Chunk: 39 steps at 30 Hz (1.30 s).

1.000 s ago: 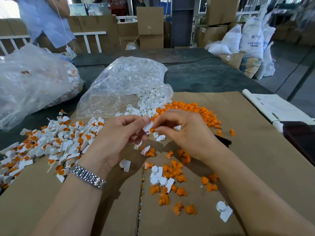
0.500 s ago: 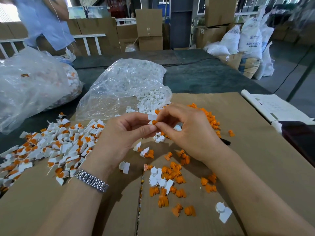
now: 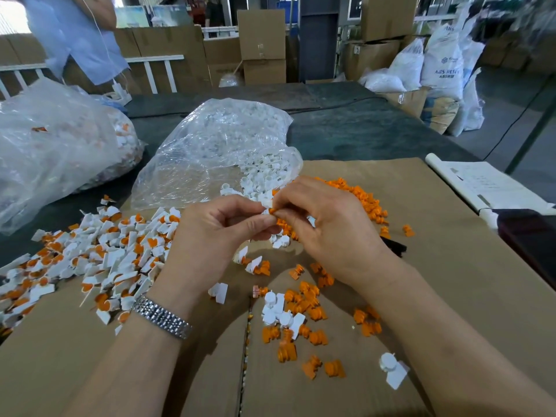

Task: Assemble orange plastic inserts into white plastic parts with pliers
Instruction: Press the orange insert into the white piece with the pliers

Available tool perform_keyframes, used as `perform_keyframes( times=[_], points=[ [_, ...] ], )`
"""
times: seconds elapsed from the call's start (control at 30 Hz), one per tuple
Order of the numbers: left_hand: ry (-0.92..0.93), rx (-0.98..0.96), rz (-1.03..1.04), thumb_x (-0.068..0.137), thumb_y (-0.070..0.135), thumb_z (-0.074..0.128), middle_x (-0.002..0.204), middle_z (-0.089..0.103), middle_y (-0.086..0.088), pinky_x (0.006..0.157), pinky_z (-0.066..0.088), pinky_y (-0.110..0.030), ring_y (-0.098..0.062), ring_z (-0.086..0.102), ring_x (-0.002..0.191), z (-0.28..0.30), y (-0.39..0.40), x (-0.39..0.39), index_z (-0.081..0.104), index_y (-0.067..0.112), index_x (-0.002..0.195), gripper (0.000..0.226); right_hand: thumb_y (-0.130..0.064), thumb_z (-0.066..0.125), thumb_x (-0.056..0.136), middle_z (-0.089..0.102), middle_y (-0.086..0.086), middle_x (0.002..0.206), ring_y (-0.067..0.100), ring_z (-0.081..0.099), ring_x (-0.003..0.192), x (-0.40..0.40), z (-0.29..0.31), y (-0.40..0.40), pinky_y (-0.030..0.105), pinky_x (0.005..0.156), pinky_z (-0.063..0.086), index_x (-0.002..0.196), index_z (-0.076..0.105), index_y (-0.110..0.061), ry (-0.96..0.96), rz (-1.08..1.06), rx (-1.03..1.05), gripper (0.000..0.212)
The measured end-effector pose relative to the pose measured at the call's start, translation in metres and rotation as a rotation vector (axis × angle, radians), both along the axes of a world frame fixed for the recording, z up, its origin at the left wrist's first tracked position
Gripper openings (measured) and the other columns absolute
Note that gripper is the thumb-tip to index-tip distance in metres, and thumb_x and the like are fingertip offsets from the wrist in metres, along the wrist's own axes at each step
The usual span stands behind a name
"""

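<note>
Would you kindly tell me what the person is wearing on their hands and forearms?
Both forearms are bare, with no sleeves or gloves in view. The left hand has a silver metal-link watch band at the wrist. The right hand wears nothing visible.

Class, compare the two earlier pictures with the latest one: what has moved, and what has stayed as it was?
The left hand and right hand closed together, pressing the small orange plastic insert against the small white plastic part that they pinch. The piles on the brown cardboard sheet stayed put.
</note>
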State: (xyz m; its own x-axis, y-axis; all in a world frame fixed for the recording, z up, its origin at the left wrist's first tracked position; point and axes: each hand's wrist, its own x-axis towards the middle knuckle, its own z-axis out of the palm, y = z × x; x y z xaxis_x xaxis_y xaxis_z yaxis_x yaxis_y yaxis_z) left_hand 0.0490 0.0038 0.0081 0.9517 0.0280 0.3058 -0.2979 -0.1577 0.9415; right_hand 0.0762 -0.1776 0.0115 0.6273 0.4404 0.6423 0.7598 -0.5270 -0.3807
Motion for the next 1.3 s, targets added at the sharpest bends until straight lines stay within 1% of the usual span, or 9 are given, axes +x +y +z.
perform_keyframes(
  times=[0.17,0.33,0.43,0.57,0.73,0.9,1.1,1.23,1.3],
  points=[
    [0.081,-0.028,-0.031,0.08,0.008,0.077,0.083,0.079,-0.013,0.07,0.058,-0.018,-0.022,0.078,0.078,-0.002,0.003,0.003,0.071,-0.005,0.097,0.022,-0.011,0.066,0.097,0.068,-0.001,0.096,0.015,0.064,0.089,0.004,0.0,-0.004,0.037,0.078,0.053,0.104,0.072,-0.013,0.085,0.01,0.02,0.01],
    [0.058,0.28,0.28,0.084,0.026,0.083,0.081,0.076,0.006,0.06,0.055,-0.017,-0.008,0.072,0.075,-0.01,0.013,0.012,0.07,0.028,0.088,0.013,-0.018,0.062,0.099,0.071,-0.012,0.1,0.003,0.064,0.09,0.019,0.002,-0.023,0.022,0.081,0.052,0.109,0.071,-0.024,0.243,-0.283,0.187,0.014],
    [0.033,0.5,0.539,0.09,0.025,0.077,0.087,0.071,0.009,0.065,0.052,-0.026,-0.009,0.067,0.079,-0.014,0.024,0.019,0.065,0.03,0.089,0.013,-0.021,0.065,0.096,0.069,-0.012,0.096,0.004,0.063,0.088,0.027,0.002,-0.035,0.024,0.081,0.051,0.098,0.071,-0.027,0.397,-0.379,-0.048,0.009],
    [0.112,0.779,0.672,0.09,0.016,0.071,0.117,0.064,-0.009,0.076,0.047,-0.036,-0.026,0.062,0.096,-0.02,0.036,0.024,0.066,0.017,0.115,0.026,-0.029,0.077,0.088,0.068,-0.017,0.085,-0.002,0.063,0.082,0.024,0.002,-0.041,0.018,0.07,0.045,0.085,0.073,-0.03,0.577,-0.229,-0.304,0.005],
    [-0.112,0.831,0.387,0.092,0.012,0.067,0.123,0.065,0.0,0.096,0.049,-0.039,-0.019,0.059,0.11,-0.019,0.015,0.02,0.069,0.02,0.122,0.031,-0.032,0.082,0.083,0.068,-0.017,0.085,-0.001,0.061,0.082,0.016,0.003,-0.038,0.016,0.063,0.041,0.097,0.076,-0.029,0.654,-0.138,-0.522,0.015],
    [-0.12,0.986,0.115,0.104,0.028,0.055,0.143,0.06,0.009,0.111,0.039,-0.042,-0.015,0.05,0.133,-0.03,-0.008,0.022,0.059,0.033,0.141,0.037,-0.026,0.073,0.092,0.058,-0.018,0.08,0.003,0.055,0.081,0.012,0.002,-0.027,0.017,0.059,0.038,0.104,0.076,-0.027,0.548,-0.152,-0.619,0.013],
    [-0.128,0.998,0.071,0.098,0.021,0.067,0.112,0.07,0.005,0.095,0.05,-0.044,-0.015,0.064,0.103,-0.032,-0.008,0.027,0.074,0.023,0.117,0.021,-0.025,0.058,0.101,0.064,-0.001,0.114,0.018,0.059,0.104,0.012,-0.001,-0.019,0.032,0.082,0.049,0.117,0.071,-0.022,0.45,-0.234,-0.568,0.02],
    [-0.147,0.908,0.127,0.095,0.014,0.07,0.106,0.072,0.006,0.076,0.045,-0.01,-0.005,0.063,0.086,-0.032,-0.006,0.024,0.074,0.022,0.118,0.024,-0.023,0.061,0.097,0.06,-0.005,0.108,0.012,0.056,0.098,0.013,-0.001,-0.02,0.028,0.083,0.047,0.106,0.068,-0.025,0.375,-0.242,-0.41,0.011],
    [-0.128,0.832,0.141,0.097,0.016,0.067,0.106,0.068,0.01,0.068,0.042,-0.005,0.001,0.06,0.08,-0.03,-0.005,0.022,0.073,0.023,0.121,0.025,-0.023,0.066,0.095,0.064,-0.008,0.103,0.008,0.056,0.093,0.014,0.0,-0.02,0.025,0.081,0.048,0.098,0.067,-0.026,0.381,-0.241,-0.309,0.005]
  ],
)
